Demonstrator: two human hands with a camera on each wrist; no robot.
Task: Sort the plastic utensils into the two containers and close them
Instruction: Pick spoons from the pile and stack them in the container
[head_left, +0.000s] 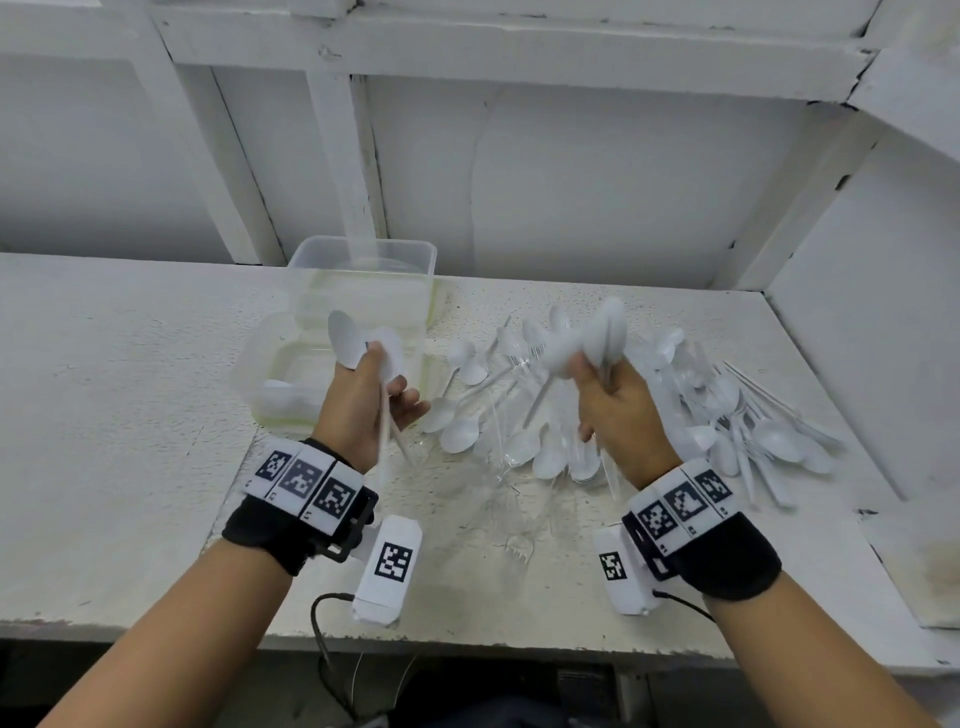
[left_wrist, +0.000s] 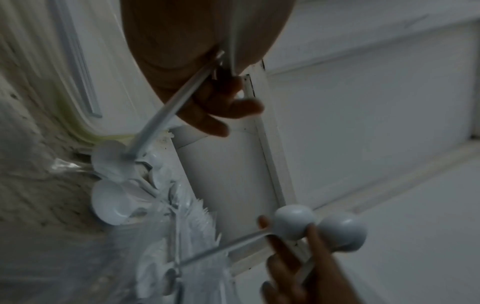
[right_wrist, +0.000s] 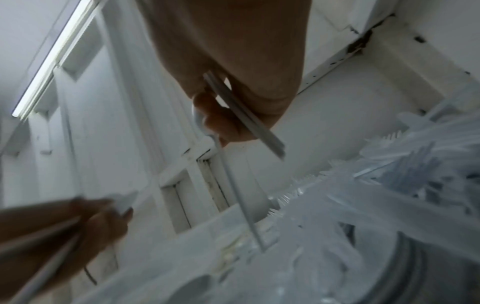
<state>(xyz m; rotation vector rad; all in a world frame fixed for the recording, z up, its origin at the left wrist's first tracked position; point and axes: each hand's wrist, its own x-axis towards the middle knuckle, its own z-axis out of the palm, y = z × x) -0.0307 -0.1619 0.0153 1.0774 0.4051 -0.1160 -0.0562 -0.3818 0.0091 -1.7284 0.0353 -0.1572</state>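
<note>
White plastic spoons (head_left: 363, 345): two in your left hand (head_left: 363, 410), several in your right hand (head_left: 618, 400), fingers curled round the handles, bowls up, likely gathered for one drop. Loose pile of spoons and clear forks (head_left: 597, 415): centre-right on the worktop (head_left: 130, 441). Clear plastic containers (head_left: 358, 306): open, upper centre, behind your left hand.

On the counter (head_left: 130, 467) in front of you, two containers sit left of centre: the deeper container (head_left: 363, 280) behind, the shallow container (head_left: 283, 374) before it with a few spoons in it. The utensil pile (head_left: 649, 415) spreads to their right. Your left hand (head_left: 363, 410) is raised before the containers, your right hand (head_left: 618, 410) over the pile.
</note>
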